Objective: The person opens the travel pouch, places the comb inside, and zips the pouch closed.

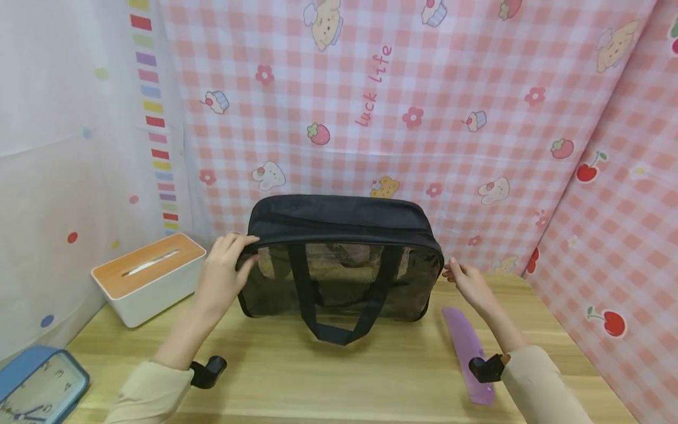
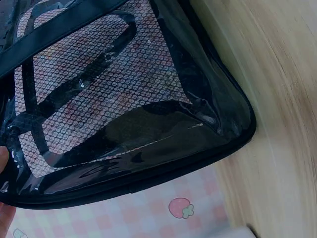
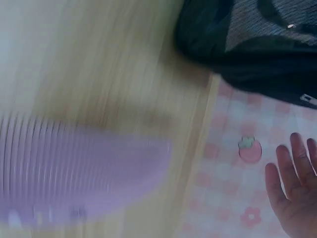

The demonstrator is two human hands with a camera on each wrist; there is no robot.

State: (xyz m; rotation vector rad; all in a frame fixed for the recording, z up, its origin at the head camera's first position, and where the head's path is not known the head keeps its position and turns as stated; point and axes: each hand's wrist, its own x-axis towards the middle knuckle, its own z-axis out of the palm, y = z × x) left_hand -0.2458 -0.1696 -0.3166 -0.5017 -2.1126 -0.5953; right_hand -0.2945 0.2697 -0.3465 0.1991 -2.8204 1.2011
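A black handbag (image 1: 341,282) with a see-through front and a hanging strap handle stands upright on the table in the head view. My left hand (image 1: 225,265) pinches its upper left corner, thumb on the front and fingers over the top edge. At the frame's edge in the left wrist view, only fingertips (image 2: 4,157) show on the bag's rim. Just off the bag's right side is my right hand (image 1: 468,285). The right wrist view shows that hand (image 3: 302,198) with fingers spread, holding nothing, apart from the bag (image 3: 213,44). A mesh panel shows through the clear front.
A purple comb (image 1: 466,347) lies on the table (image 1: 339,383) below my right forearm. To the left stands a white tissue box (image 1: 153,294) with a wood-coloured lid, and a blue clock (image 1: 45,383) is at the near left. Patterned cloth (image 1: 339,106) hangs behind the bag.
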